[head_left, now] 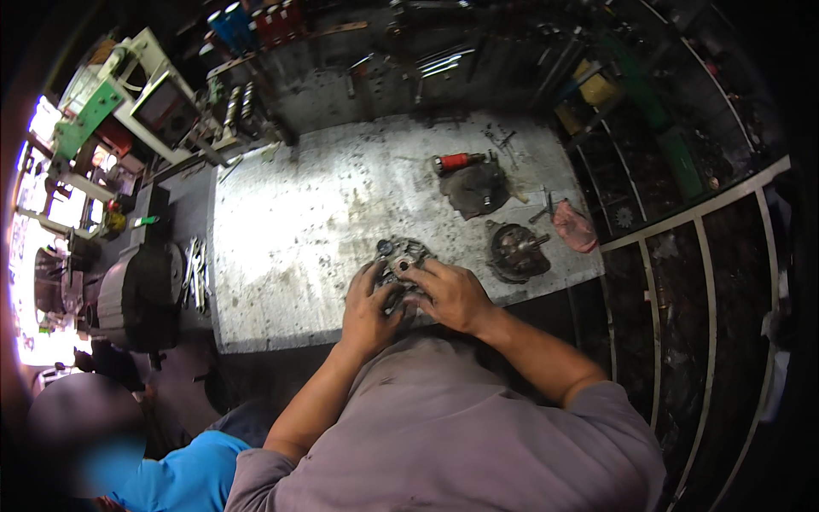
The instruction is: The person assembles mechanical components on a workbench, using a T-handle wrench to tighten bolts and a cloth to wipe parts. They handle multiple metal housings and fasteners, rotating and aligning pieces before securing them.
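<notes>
Gripping a greasy metal housing [401,260] at the worktop's [281,256] near edge, left hand [368,307] and right hand [452,294] both curling fingers over its rim; likely heavy, rigid, slippery, best clasped by the rim.

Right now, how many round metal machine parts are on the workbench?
3. One is under both hands, left hand and right hand, near the front edge. One dark part lies to its right. One lies farther back beside a red-handled tool. Others may be hidden.
</notes>
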Action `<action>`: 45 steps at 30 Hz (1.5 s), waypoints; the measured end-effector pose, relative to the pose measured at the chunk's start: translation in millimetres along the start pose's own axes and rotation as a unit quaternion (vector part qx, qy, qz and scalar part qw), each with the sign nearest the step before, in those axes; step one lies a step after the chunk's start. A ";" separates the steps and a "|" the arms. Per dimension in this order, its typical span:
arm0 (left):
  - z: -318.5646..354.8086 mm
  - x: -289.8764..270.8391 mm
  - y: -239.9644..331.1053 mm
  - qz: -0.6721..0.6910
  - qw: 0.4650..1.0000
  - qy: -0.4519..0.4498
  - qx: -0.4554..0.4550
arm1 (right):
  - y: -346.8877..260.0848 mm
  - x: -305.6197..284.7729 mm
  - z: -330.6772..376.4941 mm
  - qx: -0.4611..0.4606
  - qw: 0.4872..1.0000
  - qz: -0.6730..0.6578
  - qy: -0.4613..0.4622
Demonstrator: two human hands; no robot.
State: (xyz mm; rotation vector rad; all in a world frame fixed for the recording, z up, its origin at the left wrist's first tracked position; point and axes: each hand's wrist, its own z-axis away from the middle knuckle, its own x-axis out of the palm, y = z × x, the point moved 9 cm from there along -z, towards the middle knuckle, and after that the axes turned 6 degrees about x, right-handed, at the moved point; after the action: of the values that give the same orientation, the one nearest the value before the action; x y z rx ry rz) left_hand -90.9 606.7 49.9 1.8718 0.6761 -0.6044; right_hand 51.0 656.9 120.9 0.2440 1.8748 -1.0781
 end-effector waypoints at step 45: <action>50.0 -9.8 -78.3 0.166 0.936 0.119 -0.288 | 12.2 50.3 -21.7 0.009 0.999 0.031 -0.037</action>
State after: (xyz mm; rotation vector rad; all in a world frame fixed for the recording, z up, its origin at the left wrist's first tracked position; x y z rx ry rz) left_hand -157.1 584.6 -12.2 1.4593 0.5919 0.0510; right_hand 16.7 667.9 77.9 0.2674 1.7810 -1.0478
